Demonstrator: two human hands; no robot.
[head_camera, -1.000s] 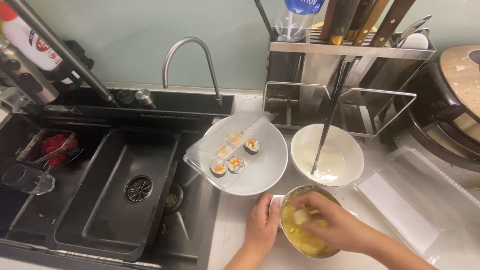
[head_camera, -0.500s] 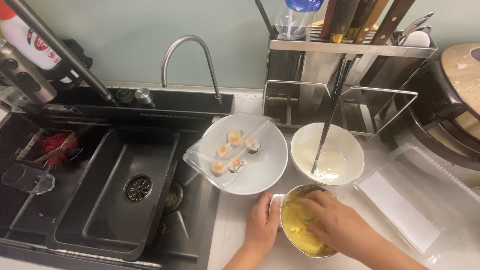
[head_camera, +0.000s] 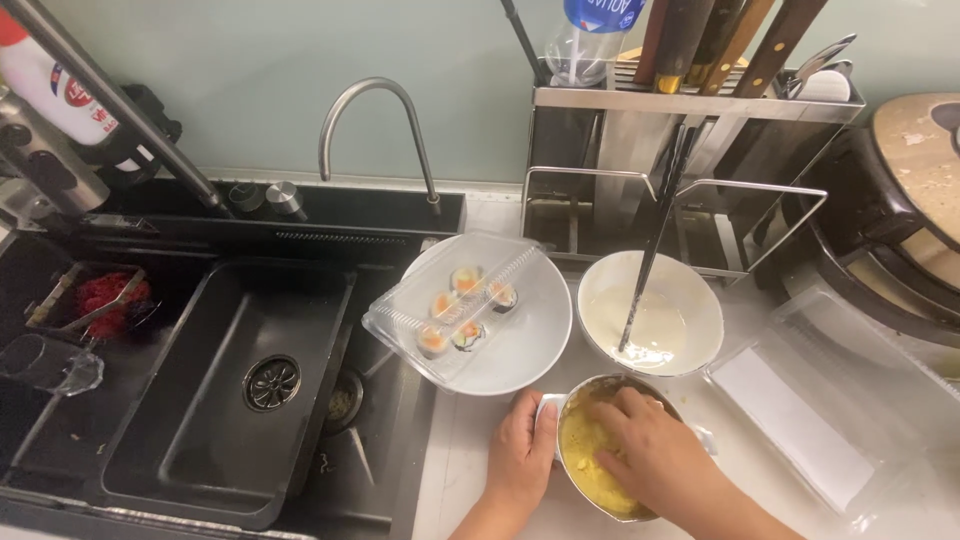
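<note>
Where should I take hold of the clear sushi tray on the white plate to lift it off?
Grip the clear sushi tray at its near-left corner, coming from the sink side with the left hand. That corner juts past the rim of the white plate, so fingers can likely slip under it. The tray is shallow and lies diagonally; pinch the rim and keep it level so the rolls stay put.

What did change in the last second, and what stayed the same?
Little changed. The right hand shifted slightly inside the metal bowl of yellow crumbs. The left hand stays on the bowl's side. The sushi tray on the white plate and the batter bowl did not move.
</note>
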